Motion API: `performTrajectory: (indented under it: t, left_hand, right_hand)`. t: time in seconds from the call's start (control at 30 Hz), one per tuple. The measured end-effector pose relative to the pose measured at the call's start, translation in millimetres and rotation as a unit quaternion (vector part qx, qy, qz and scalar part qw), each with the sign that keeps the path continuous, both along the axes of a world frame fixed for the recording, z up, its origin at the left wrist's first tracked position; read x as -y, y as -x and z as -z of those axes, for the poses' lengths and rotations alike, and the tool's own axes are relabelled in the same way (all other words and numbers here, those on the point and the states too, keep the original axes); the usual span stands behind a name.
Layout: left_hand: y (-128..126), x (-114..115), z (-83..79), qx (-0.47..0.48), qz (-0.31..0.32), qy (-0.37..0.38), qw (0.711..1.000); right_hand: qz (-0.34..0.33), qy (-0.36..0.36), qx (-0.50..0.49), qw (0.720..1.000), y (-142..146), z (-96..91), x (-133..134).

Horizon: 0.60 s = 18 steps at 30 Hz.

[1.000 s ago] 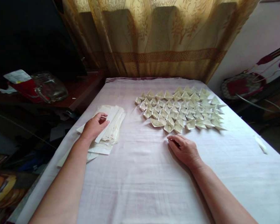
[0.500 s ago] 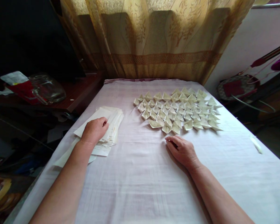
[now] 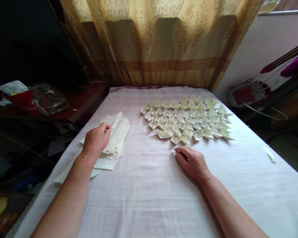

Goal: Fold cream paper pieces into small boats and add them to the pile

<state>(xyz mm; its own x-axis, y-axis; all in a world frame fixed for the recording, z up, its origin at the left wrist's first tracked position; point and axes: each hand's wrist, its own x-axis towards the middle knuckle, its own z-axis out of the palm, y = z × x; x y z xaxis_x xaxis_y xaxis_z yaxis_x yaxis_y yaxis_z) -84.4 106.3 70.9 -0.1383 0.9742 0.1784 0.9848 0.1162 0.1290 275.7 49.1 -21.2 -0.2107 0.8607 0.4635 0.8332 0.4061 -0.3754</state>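
Loosely piled, a stack of paper sheets (image 3: 114, 145) lies on the white tablecloth (image 3: 139, 191), under and just right of the left hand (image 3: 96, 137) and well apart from the right hand (image 3: 192, 162). Its long axis runs away from the person, the far end slanting right; the top sheet (image 3: 116, 123) curls up along that line, while loose lower sheets (image 3: 67, 173) fan toward the near left. The left hand is curled nearly closed beside the top sheet's edge; whether it pinches paper, I cannot tell. The right hand rests loosely closed on the cloth, nothing showing in it, just below rows of folded paper boats (image 3: 181, 126). Further off, a white strip (image 3: 269, 154) lies near the right edge, a glass mug (image 3: 49, 99) sits on the dark red cabinet (image 3: 86, 102), and a patterned gold curtain (image 3: 151, 39) hangs behind.
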Motion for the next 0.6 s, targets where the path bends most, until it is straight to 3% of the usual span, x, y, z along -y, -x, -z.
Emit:
performTrajectory:
  t: [0.23,0.47,0.6]
  left_hand:
    - [-3,3,-5.1,0.011,0.033,-0.104,0.994]
    - [-12,7,-10.2,-0.017,-0.001,-0.054,0.998]
    - [-28,13,-6.1,0.073,0.116,-0.060,0.989]
  right_hand:
    - [0.003,0.001,0.002,1.000,0,0.8,0]
    - [-0.005,-0.001,0.002,1.000,-2,1.7,-1]
    - [-0.005,-0.008,-0.010,1.000,-1,1.5,-1]
